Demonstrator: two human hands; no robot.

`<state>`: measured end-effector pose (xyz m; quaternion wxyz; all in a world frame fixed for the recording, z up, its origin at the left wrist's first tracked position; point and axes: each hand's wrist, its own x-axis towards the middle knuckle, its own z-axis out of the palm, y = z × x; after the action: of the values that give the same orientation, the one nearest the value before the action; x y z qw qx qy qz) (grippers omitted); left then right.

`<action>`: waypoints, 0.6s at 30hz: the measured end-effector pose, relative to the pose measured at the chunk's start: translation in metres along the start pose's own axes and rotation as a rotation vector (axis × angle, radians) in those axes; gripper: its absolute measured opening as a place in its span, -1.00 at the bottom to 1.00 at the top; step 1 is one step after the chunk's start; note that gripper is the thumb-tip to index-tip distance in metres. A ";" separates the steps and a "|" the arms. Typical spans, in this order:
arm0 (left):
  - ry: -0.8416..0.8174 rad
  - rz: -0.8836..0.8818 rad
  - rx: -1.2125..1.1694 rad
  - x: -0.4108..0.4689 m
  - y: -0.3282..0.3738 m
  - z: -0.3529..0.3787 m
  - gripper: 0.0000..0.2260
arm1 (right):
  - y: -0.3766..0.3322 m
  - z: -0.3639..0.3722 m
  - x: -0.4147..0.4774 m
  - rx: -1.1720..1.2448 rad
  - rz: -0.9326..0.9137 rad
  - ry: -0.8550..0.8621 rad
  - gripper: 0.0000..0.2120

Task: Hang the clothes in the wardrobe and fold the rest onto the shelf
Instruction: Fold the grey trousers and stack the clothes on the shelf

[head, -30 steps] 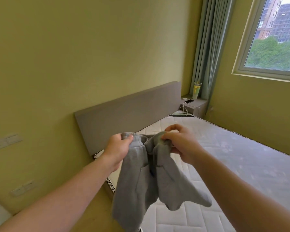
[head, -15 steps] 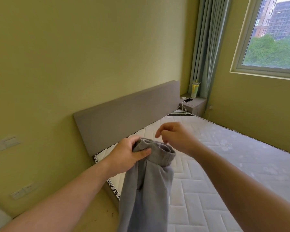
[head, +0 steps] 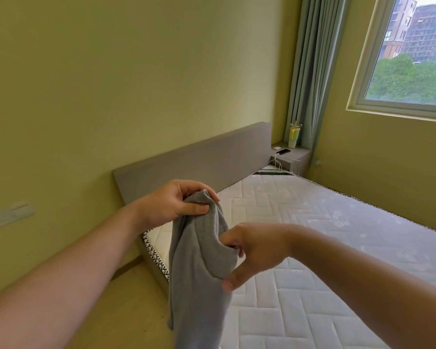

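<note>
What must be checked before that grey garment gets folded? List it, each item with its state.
1. Left hand grips the top edge of the grey garment: ok.
2. Right hand holds the fabric lower down: ok.
3. Garment spread flat: not ok, it hangs bunched.
4. Bare mattress beside it for laying out: ok.
5. Garment's lower end off the floor: cannot tell, out of frame.

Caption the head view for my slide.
By a mattress, the left hand pinches a gray garment at its top; the right hand grips it lower.
</note>
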<state>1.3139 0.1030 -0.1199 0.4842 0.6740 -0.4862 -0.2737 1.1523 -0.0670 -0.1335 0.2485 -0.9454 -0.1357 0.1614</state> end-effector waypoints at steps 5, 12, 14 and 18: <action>0.092 -0.031 -0.245 -0.009 -0.013 -0.017 -0.85 | -0.008 -0.014 -0.020 0.012 0.117 0.067 -0.56; 0.089 -0.043 -0.365 -0.017 -0.036 -0.021 -0.61 | 0.002 -0.020 -0.041 0.098 0.204 0.140 -0.62; 0.088 -0.054 -0.348 -0.016 -0.038 -0.020 -0.59 | 0.004 -0.015 -0.045 0.087 0.215 0.192 -0.68; 0.074 -0.071 -0.298 -0.012 -0.046 -0.013 -0.61 | 0.007 -0.006 -0.051 -0.056 0.196 0.261 -0.72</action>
<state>1.3377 0.1221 -0.1585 0.5864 0.6211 -0.3979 -0.3347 1.1096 -0.0927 -0.1196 0.2205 -0.9736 -0.0136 0.0567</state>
